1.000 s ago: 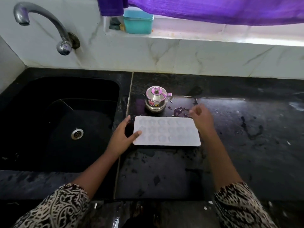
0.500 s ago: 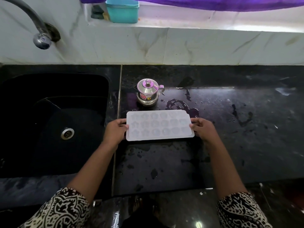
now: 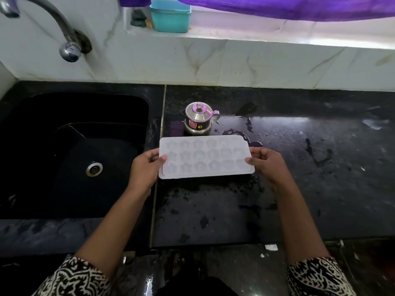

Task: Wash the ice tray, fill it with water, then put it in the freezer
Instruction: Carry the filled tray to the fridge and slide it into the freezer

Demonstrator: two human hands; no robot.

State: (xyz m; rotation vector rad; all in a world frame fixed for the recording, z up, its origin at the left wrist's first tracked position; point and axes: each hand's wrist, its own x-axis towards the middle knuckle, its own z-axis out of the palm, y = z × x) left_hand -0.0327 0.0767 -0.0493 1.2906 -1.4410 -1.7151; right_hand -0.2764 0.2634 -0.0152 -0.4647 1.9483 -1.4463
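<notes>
Fingers [image 3: 162, 158]: both sets are curled round the short ends of the white rectangular plastic ice tray [image 3: 205, 157], thumbs on its top face and the other fingers tucked beneath.
Left hand [image 3: 145, 169]: grips the tray's left end.
Right hand [image 3: 267, 165]: pinches the tray's right end.
Ice tray: roughly level, moulds facing up, held between the hands over the wet black stone countertop [image 3: 299, 189], just right of the sink edge. Whether it touches the counter cannot be told.
Moulds: three rows; whether they hold water cannot be told.
Small lidded stainless-steel pot [image 3: 199, 118]: stands just behind the tray.
Black sink basin [image 3: 64, 107]: to the left, with a round metal drain [image 3: 94, 168].
Curved metal tap [image 3: 64, 28]: on the white marble wall above the sink.
Teal plastic box [image 3: 170, 16]: on the window ledge, beneath a purple cloth [image 3: 277, 7].
</notes>
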